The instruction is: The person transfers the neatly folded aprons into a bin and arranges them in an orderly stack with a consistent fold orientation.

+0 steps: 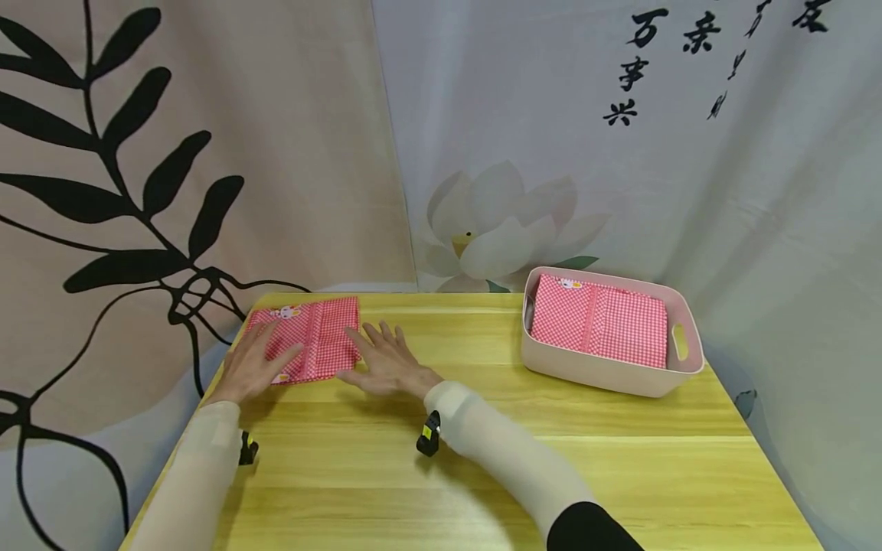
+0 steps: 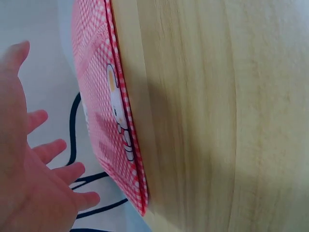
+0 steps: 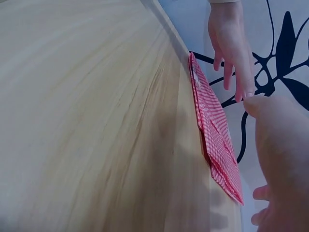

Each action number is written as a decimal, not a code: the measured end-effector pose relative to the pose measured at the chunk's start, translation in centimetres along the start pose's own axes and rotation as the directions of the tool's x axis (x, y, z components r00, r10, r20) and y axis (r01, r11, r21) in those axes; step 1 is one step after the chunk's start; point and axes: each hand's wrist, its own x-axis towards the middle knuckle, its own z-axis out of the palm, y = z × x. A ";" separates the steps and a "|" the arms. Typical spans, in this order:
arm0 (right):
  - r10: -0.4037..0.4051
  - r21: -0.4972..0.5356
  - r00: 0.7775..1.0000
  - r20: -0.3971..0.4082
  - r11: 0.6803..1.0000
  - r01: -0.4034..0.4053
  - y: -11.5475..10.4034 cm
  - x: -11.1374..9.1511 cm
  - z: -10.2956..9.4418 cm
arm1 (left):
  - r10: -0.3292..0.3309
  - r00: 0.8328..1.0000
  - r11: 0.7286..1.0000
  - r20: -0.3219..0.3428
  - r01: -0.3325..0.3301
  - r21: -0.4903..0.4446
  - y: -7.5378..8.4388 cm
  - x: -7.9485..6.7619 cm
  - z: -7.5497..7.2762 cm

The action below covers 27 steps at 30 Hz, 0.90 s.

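Observation:
A folded red-and-white checked cloth (image 1: 320,337) with a cartoon rabbit print lies flat near the table's far left corner. My left hand (image 1: 251,367) hovers over its left edge, fingers spread and holding nothing. At the cloth's right edge, my right hand (image 1: 389,363) is spread too, with nothing in it. In the left wrist view, a gap shows between the left hand (image 2: 38,169) and the cloth (image 2: 106,106). From the right wrist, the cloth (image 3: 215,130) appears as a thin layered stack below both hands.
A pink plastic basket (image 1: 599,375) with cut-out handles stands at the table's far right. Inside it lies another folded checked cloth (image 1: 599,317). The wooden table (image 1: 482,444) meets printed curtains (image 1: 310,153) at its back and left edges.

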 end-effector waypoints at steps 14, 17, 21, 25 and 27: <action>0.080 0.015 0.997 -0.003 0.997 -0.080 -1.1 2.3 1.9 | -0.120 0.988 0.992 0.099 0.123 -0.031 -2.2 0.7 0.4; 0.099 0.037 0.995 0.002 0.994 -0.099 -1.2 2.5 1.9 | -0.149 0.981 0.986 0.122 0.157 -0.062 -2.6 0.8 0.5; 0.137 0.064 0.990 0.012 0.988 -0.138 -1.3 2.8 2.1 | -0.169 0.976 0.980 0.135 0.182 -0.087 -2.8 0.9 0.6; 0.156 0.052 0.988 0.009 0.986 -0.156 -1.3 3.3 2.5 | -0.193 0.970 0.975 0.145 0.207 -0.086 -2.6 1.0 0.6; 0.157 0.040 0.988 0.004 0.987 -0.157 -1.3 3.7 2.7 | -0.206 0.966 0.972 0.155 0.220 -0.084 -2.5 1.0 0.4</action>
